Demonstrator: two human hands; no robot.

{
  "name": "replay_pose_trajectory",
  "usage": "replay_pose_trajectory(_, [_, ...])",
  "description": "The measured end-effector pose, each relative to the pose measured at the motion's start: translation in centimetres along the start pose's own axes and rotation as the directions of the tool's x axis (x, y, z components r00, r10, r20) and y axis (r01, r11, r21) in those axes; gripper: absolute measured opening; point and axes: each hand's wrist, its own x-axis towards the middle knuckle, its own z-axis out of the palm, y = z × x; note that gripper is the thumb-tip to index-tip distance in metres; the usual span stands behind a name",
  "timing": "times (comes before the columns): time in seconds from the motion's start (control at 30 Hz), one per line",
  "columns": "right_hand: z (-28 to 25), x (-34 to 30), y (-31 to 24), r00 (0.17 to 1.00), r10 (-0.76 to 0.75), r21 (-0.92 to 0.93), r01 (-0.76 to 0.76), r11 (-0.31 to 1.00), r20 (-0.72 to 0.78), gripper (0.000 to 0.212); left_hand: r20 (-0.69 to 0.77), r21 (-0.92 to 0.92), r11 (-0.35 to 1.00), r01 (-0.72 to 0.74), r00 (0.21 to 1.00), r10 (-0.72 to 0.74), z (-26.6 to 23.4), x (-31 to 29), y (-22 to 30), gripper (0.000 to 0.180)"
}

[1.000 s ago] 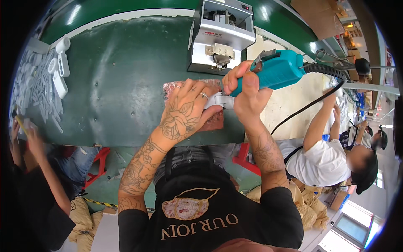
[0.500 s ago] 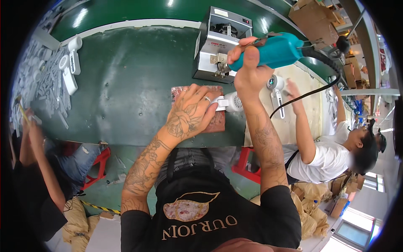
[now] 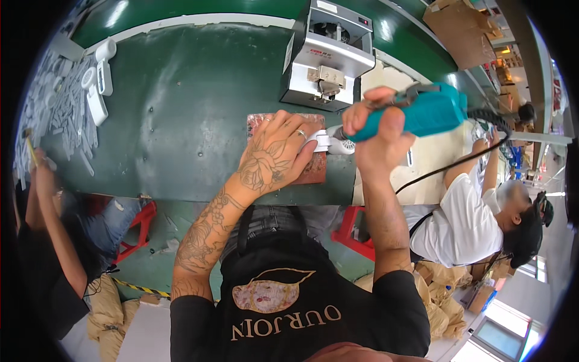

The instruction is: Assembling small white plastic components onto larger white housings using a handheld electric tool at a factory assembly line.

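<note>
My left hand [image 3: 271, 151] lies over the body of a white handheld fan [image 3: 345, 146], holding it down on a reddish pad [image 3: 313, 174]. The fan's round grille end points right, past the pad's edge. In my right hand [image 3: 380, 139] is a teal electric screwdriver [image 3: 431, 111] with a black cord, its fingers wrapped round the front of the tool. The screwdriver's nose slants down to the left, at the fan's neck. Whether its bit touches the fan is too small to tell.
Behind the pad stands a grey-black screw feeder [image 3: 329, 72]. White fans [image 3: 96, 99] lie at the left beside a pile of pale plastic parts [image 3: 66, 120]. A co-worker in white [image 3: 461, 223] sits at the right, another in black [image 3: 48, 259] at the left. The screwdriver's cord [image 3: 449, 169] loops across the right side.
My right hand has brought the screwdriver from the feeder's front down and right to the fan's neck. My left hand stays on the fan. The right co-worker's hand has drawn back from another fan.
</note>
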Motion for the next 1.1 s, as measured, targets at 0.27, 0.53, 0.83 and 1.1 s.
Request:
replay_pose_trajectory(0.27, [-1.1, -1.9, 0.8, 0.997, 0.029, 0.096, -0.036, 0.995, 0.073, 0.056, 0.014, 0.008, 1.0, 0.024, 1.0, -0.024, 0.0, -0.1, 0.0, 0.032])
replay_pose_trajectory(0.53, [-0.9, -1.8, 0.7, 0.997, 0.03, 0.161, -0.041, 0.986, 0.07, 0.06, 0.021, -0.072, 0.993, -0.09, 0.996, 0.092, -0.5, 0.2, -0.2, 0.023])
replay_pose_trajectory(0.83, [0.7, -2.0, -0.3, 1.0, 0.02, 0.025, -0.021, 0.999, 0.015, 0.074, -0.044, -0.137, 0.984, -0.111, 0.993, 0.106, 0.2, -0.3, -1.0, 0.013])
replay_pose_trajectory(1.1, [1.0, -2.1, -0.1, 1.0, 0.026, 0.047, -0.025, 0.999, -0.014, 0.076, -0.059, -0.176, 0.978, -0.113, 0.993, 0.104, 0.1, -0.3, -0.9, 0.011])
